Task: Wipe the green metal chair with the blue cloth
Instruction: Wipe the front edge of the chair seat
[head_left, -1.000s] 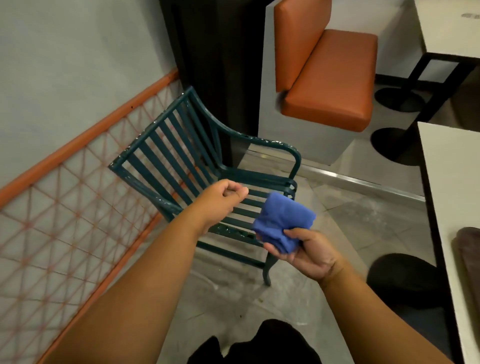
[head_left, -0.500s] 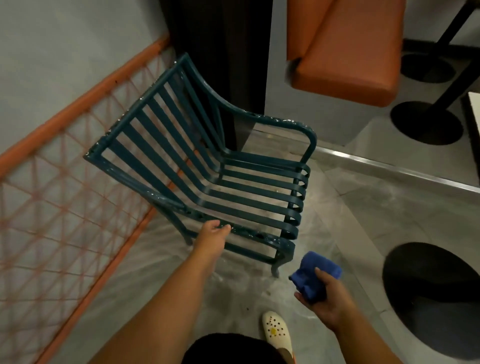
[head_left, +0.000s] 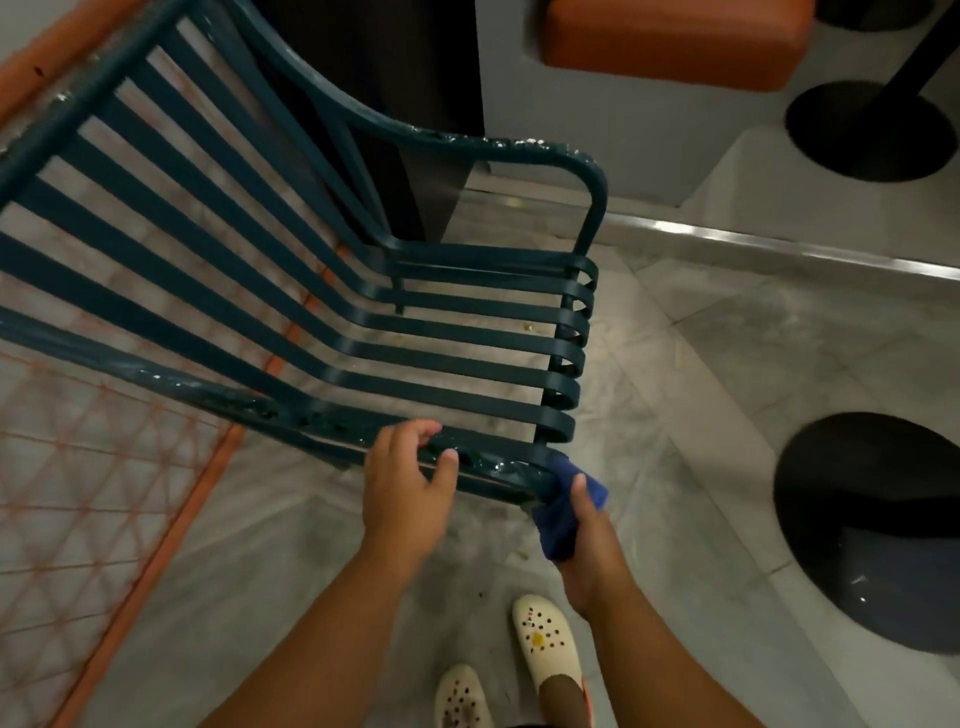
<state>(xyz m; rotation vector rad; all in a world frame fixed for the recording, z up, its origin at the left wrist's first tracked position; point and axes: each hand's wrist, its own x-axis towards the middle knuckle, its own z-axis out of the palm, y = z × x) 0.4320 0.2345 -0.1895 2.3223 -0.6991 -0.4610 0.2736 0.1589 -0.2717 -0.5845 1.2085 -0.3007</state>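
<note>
You are looking straight down at the green metal chair (head_left: 332, 312), which stands on the pale tiled floor (head_left: 727, 395) beside an orange mesh railing (head_left: 104, 493). Its slatted seat and back fill the left and middle of the view, and the paint on both armrests is chipped in pale flecks.

Your left hand (head_left: 405, 493) sits on the near armrest (head_left: 311, 423), fingers curled loosely over the top of the bar and thumb spread out along its near side; it grips nothing else.

Your right hand (head_left: 587, 540) is wrapped around the blue cloth (head_left: 558, 519), holding it bunched in a closed fist with the thumb laid over the top. The cloth is pressed against the front corner of that same armrest, where the bar bends down toward the leg. The two hands are near each other on the one bar but do not touch.

Below, both your feet wear cream clogs (head_left: 545, 639) with holes, one carrying a small yellow charm too small to read. No writing or brand can be read anywhere on the chair, cloth or shoes.

An orange cushioned seat (head_left: 670, 47) sits at the top, and two black round table bases (head_left: 878, 525) rest on the floor at the right.
</note>
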